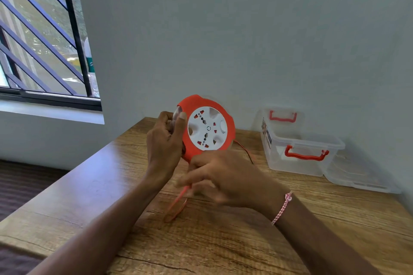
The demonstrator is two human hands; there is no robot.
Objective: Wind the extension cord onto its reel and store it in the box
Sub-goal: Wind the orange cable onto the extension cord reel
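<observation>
The round orange reel point(206, 128) with a white socket face is held upright above the wooden table point(223, 241). My left hand point(164, 143) grips its left rim, thumb on the front. Just below the reel my right hand point(220, 176), blurred, pinches the thin orange cord point(176, 204), which loops down onto the table. Another stretch of the cord point(244, 149) runs off behind the reel to the right. The clear plastic box point(299, 147) with orange handles stands open at the back right by the wall.
The box's clear lid point(359, 176) lies flat on the table to the right of the box. A grey wall runs behind the table. A barred window point(42, 35) is at the left. The table's left edge drops to a dark floor.
</observation>
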